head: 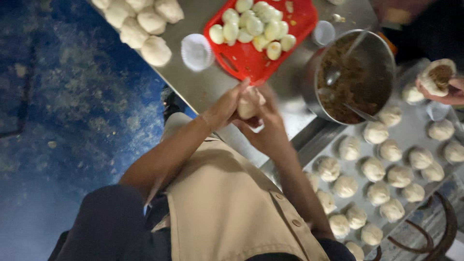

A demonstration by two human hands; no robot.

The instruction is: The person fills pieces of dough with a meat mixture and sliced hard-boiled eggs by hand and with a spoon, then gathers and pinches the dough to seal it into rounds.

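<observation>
My left hand [226, 107] and my right hand [268, 129] meet above the steel table [212, 84], both closed around one pale dough ball [248, 107]. A beige apron [227, 203] covers my body below them. Just beyond my hands lies a red tray [246, 60] with several peeled boiled eggs [253, 24]. To the right stands a metal pot [382, 53] of brown filling [348, 82] with spoons in it.
Several shaped buns [377, 169] sit in rows on a metal tray [411, 133] at the right. Plain dough balls [145, 24] lie at the top left beside a stack of white paper liners [196, 51]. Another person's hand [452, 92] holds a filled dough piece [437, 75].
</observation>
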